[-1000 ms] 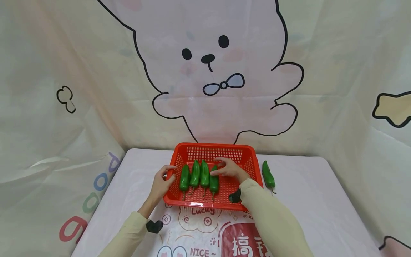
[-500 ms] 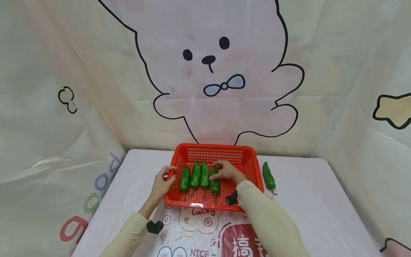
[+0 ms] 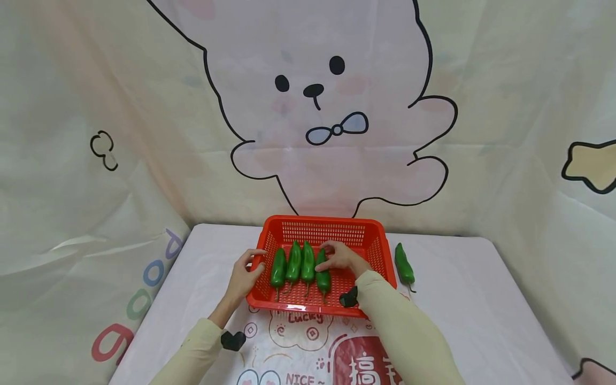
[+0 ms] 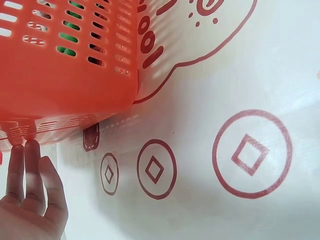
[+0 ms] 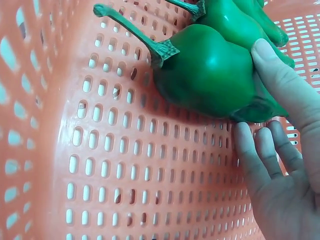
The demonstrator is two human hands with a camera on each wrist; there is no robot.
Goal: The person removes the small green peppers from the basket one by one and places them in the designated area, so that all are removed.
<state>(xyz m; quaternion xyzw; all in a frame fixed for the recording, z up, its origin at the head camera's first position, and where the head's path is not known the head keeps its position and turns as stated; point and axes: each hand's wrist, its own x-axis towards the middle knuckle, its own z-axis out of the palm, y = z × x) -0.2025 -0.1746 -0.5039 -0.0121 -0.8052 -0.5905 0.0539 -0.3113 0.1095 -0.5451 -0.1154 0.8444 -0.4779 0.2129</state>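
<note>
A red perforated plastic basket (image 3: 351,306) holds several green peppers lying side by side, stems toward me. At its left side, my left hand (image 3: 244,274) grips the rim, thumb and index finger reaching over the edge. Other fingers (image 4: 31,175) of that hand press on the outer wall in the left wrist view. My right hand (image 3: 344,256) is inside the basket, holding the rightmost green pepper (image 3: 323,279) between thumb and fingers. In the right wrist view, the thumb (image 5: 282,75) lies along one side of this pepper and the fingertips sit at its lower side.
One more green pepper (image 3: 403,264) lies on the white table, just right of the basket. A printed mat (image 3: 298,339) with red lettering covers the table in front. Fabric with a cartoon bear (image 3: 317,160) hangs behind the table.
My right wrist has shifted slightly left, and the stem end of the held green pepper has swung a little right. My left hand stays on the basket rim.
</note>
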